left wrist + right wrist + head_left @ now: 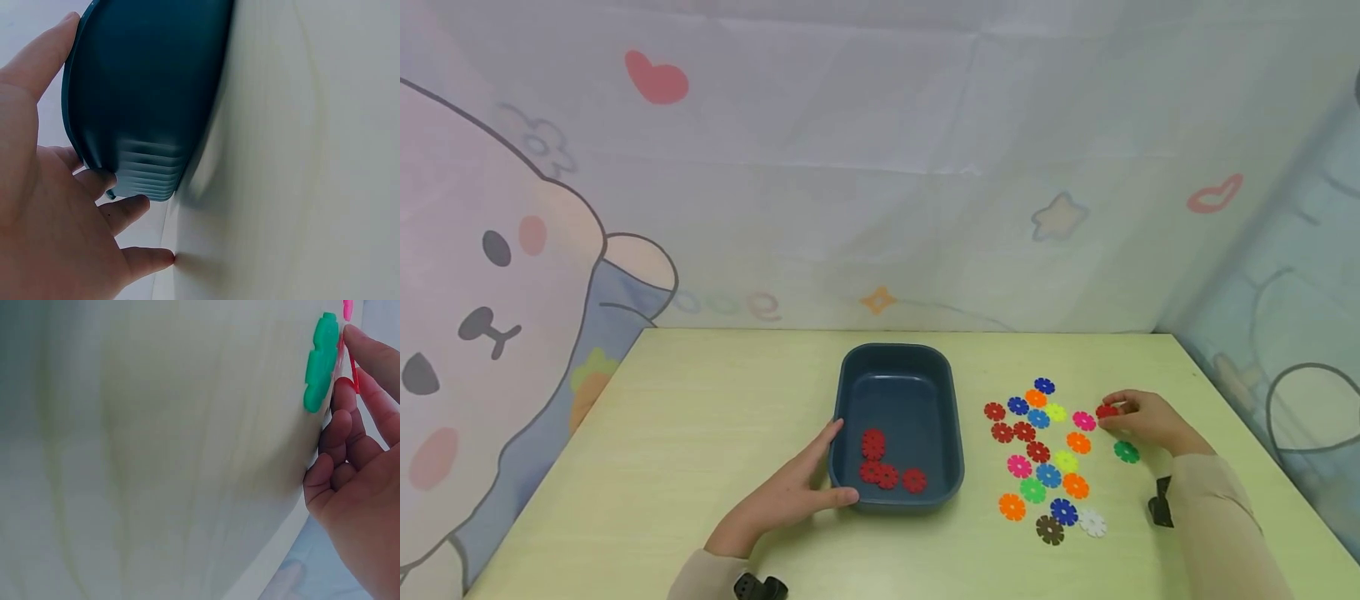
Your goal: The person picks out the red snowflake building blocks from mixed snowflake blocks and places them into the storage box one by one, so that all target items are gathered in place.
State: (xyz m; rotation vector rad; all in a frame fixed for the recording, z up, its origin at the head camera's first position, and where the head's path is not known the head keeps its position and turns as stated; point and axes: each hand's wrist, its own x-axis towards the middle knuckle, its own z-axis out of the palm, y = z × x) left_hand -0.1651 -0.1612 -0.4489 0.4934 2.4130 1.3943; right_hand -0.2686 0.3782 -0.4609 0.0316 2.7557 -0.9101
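Note:
A dark blue rectangular tray [956, 417] stands mid-table with several red notched plastic discs [914, 481] lying in its front half. My left hand [784, 496] rests against its near left corner, thumb at the front and fingers along the left side. In the left wrist view the spread fingers touch the tray's rim and outer wall [144, 94]. Off to the right, my right hand [1153, 421] pinches a red interlocking disc [1107, 412] between thumb and fingertips, close over the table. The right wrist view shows this red disc [355, 375] edge-on, beside a green disc [321, 365].
Loose discs in many colours lie right of the tray, among them red ones [1038, 452], a brown one [1050, 530] and a white one [1092, 523]. A printed cloth [880, 167] hangs behind the pale table [625, 500].

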